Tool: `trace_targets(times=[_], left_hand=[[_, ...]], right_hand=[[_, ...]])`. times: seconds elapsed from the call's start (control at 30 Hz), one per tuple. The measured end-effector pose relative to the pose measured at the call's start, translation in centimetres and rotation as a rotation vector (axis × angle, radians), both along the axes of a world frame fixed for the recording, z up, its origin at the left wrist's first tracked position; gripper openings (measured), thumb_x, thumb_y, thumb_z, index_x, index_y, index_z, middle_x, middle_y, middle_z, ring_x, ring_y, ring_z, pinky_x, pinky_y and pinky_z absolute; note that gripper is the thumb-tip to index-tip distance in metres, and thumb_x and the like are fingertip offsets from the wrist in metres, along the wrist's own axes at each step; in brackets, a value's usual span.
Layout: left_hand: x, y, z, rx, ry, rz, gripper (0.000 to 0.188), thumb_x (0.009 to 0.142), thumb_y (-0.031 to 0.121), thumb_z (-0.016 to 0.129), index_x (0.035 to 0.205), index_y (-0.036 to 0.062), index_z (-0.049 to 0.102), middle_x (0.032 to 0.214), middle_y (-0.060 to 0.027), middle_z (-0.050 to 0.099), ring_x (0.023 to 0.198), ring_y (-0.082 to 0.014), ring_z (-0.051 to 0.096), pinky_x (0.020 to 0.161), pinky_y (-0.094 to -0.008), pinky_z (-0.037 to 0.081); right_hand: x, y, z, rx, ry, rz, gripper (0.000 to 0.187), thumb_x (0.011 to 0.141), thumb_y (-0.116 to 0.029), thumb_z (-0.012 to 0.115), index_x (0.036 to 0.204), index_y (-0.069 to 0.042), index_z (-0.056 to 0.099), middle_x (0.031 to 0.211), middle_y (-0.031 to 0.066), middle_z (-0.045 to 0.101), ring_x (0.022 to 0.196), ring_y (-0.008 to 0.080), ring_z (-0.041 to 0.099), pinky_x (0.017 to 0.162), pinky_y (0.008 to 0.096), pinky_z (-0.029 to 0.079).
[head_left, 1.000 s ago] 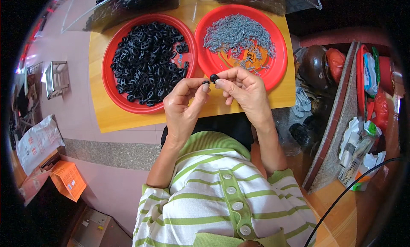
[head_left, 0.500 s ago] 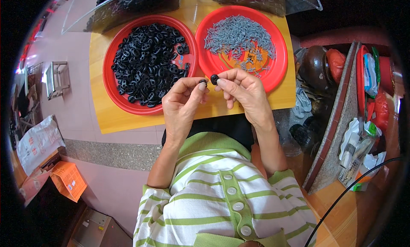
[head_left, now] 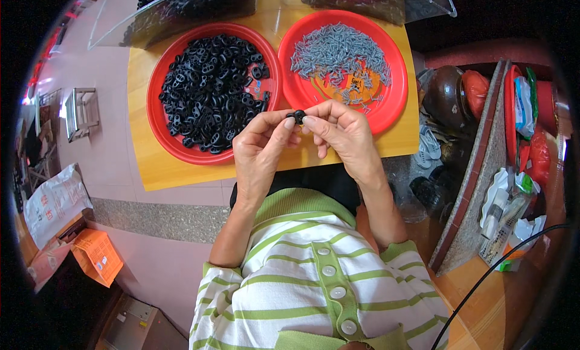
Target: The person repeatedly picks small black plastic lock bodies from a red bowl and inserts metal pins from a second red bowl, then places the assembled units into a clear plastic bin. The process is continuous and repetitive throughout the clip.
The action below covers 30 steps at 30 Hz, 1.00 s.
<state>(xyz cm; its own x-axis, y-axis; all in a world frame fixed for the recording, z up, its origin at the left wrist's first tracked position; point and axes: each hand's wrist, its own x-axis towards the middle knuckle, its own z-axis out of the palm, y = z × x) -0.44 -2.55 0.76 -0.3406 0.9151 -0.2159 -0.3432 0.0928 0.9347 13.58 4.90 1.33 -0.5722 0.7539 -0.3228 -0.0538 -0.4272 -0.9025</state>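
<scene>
Both of my hands meet just past the table's near edge, in front of two red plates. My left hand [head_left: 258, 147] is closed in a pinch, thumb against forefinger. My right hand [head_left: 347, 135] pinches from the other side. Between the fingertips sit small black plastic pieces [head_left: 298, 116], touching each other; the fingers partly cover them. The left red plate [head_left: 154, 115] holds a heap of black plastic parts [head_left: 208, 90], many with two holes. In the right red plate [head_left: 394, 102] lies a pile of small grey screws [head_left: 338, 51].
Clear-walled bins [head_left: 199, 14] of black parts stand at the table's far side. The yellow wooden table [head_left: 172, 176] lies under the plates. At the right are a dark brown jar [head_left: 444, 90] and a stone ledge [head_left: 468, 187]. An orange basket [head_left: 98, 253] is at the lower left.
My hands have come closer together. The black piece in my right hand, apart from the left fingertips before, now touches the piece in my left. The view has shifted slightly.
</scene>
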Motion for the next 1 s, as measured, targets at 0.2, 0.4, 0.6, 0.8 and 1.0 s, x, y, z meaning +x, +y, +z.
trace_targets(times=[0.2,0.4,0.6,0.8,1.0], left_hand=[[-0.3,-0.1,0.0,0.027,-0.017,-0.038,0.019,0.089,0.005,0.057,0.104,-0.0066,0.061,0.086,-0.0092,0.065,0.073,-0.0107,0.061,0.066,-0.0216,0.051],[-0.7,0.0,-0.5,0.002,-0.064,-0.081,0.019,0.089,0.005,0.057,0.103,-0.0072,0.061,0.086,-0.0105,0.066,0.073,-0.0125,0.063,0.067,-0.0225,0.052],[-0.2,0.5,0.6,0.046,-0.018,-0.026,0.017,0.089,0.004,0.057,0.101,-0.0076,0.061,0.085,-0.0113,0.066,0.072,-0.0142,0.064,0.067,-0.0234,0.053],[-0.1,0.8,0.3,0.024,-0.242,0.082,0.012,0.088,0.005,0.058,0.093,-0.0041,0.063,0.086,-0.01,0.066,0.074,-0.013,0.063,0.069,-0.0242,0.051],[0.6,0.5,-0.9,0.075,-0.464,0.122,0.009,0.088,0.008,0.058,0.092,0.0016,0.062,0.086,-0.0043,0.063,0.078,-0.0084,0.057,0.069,-0.0211,0.045]], right_hand=[[-0.1,-0.2,0.3,0.019,0.033,0.008,0.013,0.089,-0.011,0.06,0.093,0.001,0.057,0.08,0.0046,0.062,0.061,0.0042,0.055,0.047,0.0163,0.045],[-0.3,-0.1,0.8,0.051,0.043,0.027,0.011,0.089,-0.01,0.058,0.093,0.001,0.057,0.081,0.0056,0.063,0.064,0.0054,0.058,0.047,0.0165,0.045],[-0.3,0.2,0.9,0.111,-0.054,0.013,0.011,0.088,-0.01,0.06,0.094,-0.001,0.058,0.081,0.0037,0.063,0.064,0.0046,0.057,0.048,0.018,0.045],[-1.3,-0.5,2.6,0.576,-0.307,-0.012,0.016,0.08,-0.008,0.066,0.09,-0.002,0.057,0.078,0.0044,0.057,0.065,0.0134,0.056,0.056,0.0278,0.046],[-1.5,-0.8,1.5,0.925,-0.44,-0.073,0.022,0.074,-0.01,0.068,0.089,-0.004,0.053,0.079,0.0098,0.052,0.075,0.0266,0.056,0.064,0.0369,0.045]])
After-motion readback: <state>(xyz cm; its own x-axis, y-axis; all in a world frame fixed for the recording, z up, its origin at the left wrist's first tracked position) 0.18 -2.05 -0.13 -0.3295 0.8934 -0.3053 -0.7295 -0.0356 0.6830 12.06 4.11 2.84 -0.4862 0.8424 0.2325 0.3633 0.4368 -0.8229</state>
